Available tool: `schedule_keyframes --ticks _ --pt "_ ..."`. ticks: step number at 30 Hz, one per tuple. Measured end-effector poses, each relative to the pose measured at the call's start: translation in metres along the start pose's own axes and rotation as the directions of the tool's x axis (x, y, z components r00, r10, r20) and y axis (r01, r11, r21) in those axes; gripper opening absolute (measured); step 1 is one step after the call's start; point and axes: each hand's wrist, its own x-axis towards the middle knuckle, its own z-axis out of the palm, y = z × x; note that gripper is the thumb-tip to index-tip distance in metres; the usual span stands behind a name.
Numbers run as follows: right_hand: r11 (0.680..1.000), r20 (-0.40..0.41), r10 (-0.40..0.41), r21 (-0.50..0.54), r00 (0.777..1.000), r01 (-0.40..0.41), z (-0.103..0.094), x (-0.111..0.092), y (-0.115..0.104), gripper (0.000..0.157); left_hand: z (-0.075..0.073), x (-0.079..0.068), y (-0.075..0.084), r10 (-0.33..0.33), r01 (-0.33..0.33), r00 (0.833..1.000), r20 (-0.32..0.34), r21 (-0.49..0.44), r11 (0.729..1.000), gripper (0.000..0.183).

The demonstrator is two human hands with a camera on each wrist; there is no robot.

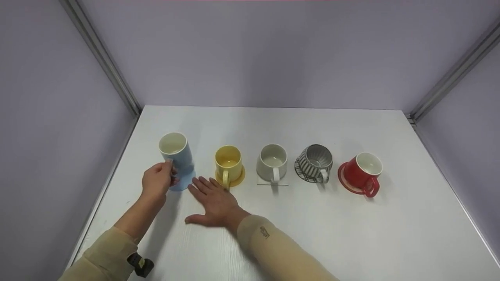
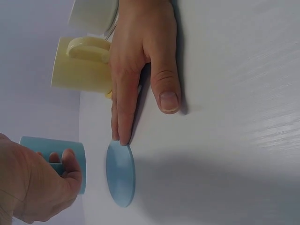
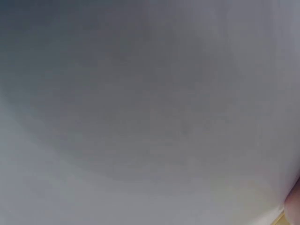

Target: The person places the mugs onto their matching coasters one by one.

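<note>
My left hand (image 1: 157, 178) grips the handle of a light blue mug (image 1: 180, 154), which is held up off the table over a round blue coaster (image 2: 121, 173). A gap shows between mug and coaster in the left wrist view. Flat on the table lies my right hand (image 1: 216, 205), fingers straight and thumb spread, its fingertips at the coaster's edge. Just beyond those fingers a yellow mug (image 1: 229, 166) stands on a yellow coaster (image 1: 237, 180), handle toward me. The right wrist view is mostly a blurred grey surface.
To the right along the row stand a white mug (image 1: 269, 166) on a clear-looking square coaster, a grey striped mug (image 1: 310, 166) on a black wire coaster (image 1: 302, 173), and a red mug (image 1: 355, 173) tilted on a red coaster (image 1: 345, 185). Walls enclose the white table (image 1: 351, 234).
</note>
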Motion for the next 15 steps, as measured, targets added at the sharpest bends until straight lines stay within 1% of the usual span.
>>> schedule_keyframes --ticks 5,9,13,15 --pt "1.000 -0.014 -0.001 0.018 1.000 0.002 0.0028 -0.0004 0.0023 0.105 -0.0002 -0.0020 -0.0024 -0.006 0.006 1.000 0.003 -0.008 1.000 0.041" --pt "1.000 -0.013 0.000 0.012 1.000 0.000 0.0024 -0.0008 0.0019 0.105 -0.0015 -0.0041 -0.0048 -0.007 0.007 1.000 0.002 -0.014 1.000 0.041" --pt "1.000 -0.012 0.000 0.005 1.000 0.000 0.0013 -0.0009 0.0009 0.104 -0.0035 -0.0061 -0.0071 -0.010 0.010 1.000 0.008 0.013 1.000 0.042" --pt "1.000 -0.014 -0.002 0.001 1.000 0.002 0.0007 -0.0006 0.0003 0.103 -0.0044 -0.0072 -0.0086 -0.008 0.008 1.000 0.006 0.011 1.000 0.042"
